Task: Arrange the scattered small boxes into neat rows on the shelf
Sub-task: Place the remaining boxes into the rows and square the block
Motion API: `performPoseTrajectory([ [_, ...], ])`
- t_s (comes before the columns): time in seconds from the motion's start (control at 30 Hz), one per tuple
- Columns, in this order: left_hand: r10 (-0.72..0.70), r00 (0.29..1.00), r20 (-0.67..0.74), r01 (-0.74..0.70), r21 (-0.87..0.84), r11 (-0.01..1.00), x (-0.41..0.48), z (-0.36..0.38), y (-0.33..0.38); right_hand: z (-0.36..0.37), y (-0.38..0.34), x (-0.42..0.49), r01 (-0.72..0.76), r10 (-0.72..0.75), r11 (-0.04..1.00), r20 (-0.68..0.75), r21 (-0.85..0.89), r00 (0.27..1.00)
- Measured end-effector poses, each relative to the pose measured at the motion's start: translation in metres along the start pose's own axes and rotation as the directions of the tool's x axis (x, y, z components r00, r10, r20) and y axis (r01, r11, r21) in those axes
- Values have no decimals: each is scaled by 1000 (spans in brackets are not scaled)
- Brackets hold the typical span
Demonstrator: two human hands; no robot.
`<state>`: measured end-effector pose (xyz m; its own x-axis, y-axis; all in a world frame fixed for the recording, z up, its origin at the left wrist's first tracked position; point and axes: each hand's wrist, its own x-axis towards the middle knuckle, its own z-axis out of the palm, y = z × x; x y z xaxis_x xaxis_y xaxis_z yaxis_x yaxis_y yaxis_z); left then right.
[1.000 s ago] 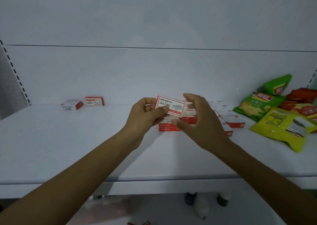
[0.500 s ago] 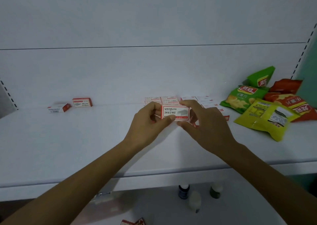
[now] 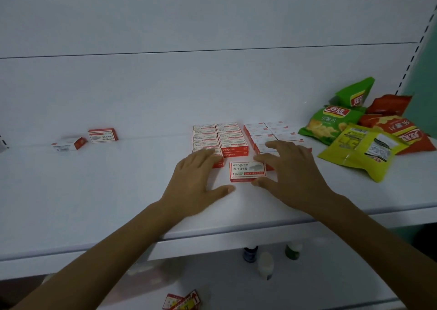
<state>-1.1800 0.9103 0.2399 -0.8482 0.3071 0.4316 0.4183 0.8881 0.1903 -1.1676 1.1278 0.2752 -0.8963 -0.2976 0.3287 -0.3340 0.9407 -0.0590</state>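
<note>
Framing one red-and-white box (image 3: 247,171) between them, both hands hover low over the middle of the shelf (image 3: 94,191). The right hand (image 3: 293,175) is spread with straight fingers, its thumb touching the box's near right corner and its forefinger the far right corner; nothing curls round the box. The left hand (image 3: 196,179) is also spread, palm down, with its fingertips resting on the front box of the left column and its thumb just beside the near left corner of the box. That box lies flat, label up, in front of the right column but a little forward and to the right of it, so it looks laid down and not yet pushed flush. Behind it sits a tidy block of boxes (image 3: 217,137), two columns running toward the back edge of the shelf, the right one seemingly two layers high at its front. Just right of that lies a second block of paler boxes (image 3: 267,132), its front partly hidden by the right hand. Most of the sorting looks done. What is left lies near the back edge toward the left end, well apart from the rows: a stray box (image 3: 102,134) propped on its edge and another stray box (image 3: 68,144) lying askew beside it. Snack bags (image 3: 331,125) are heaped at the right end.
</note>
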Motion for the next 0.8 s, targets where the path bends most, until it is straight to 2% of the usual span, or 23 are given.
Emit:
performPoseTrajectory([
  [0.07,4,999,51,-3,-28,1000,-1,5,-5,3,-2,2,19,-19,1000,46,13,999],
  [0.23,3,999,48,-1,-41,999,0,8,-8,7,-13,4,109,-110,993,22,56,994],
  [0.33,1,999,43,1,-42,999,0,9,-6,10,-18,2,191,-193,981,73,35,978],
  [0.8,15,1000,18,-12,-119,993,-2,7,-4,35,-30,44,134,-133,991,3,-26,991],
])
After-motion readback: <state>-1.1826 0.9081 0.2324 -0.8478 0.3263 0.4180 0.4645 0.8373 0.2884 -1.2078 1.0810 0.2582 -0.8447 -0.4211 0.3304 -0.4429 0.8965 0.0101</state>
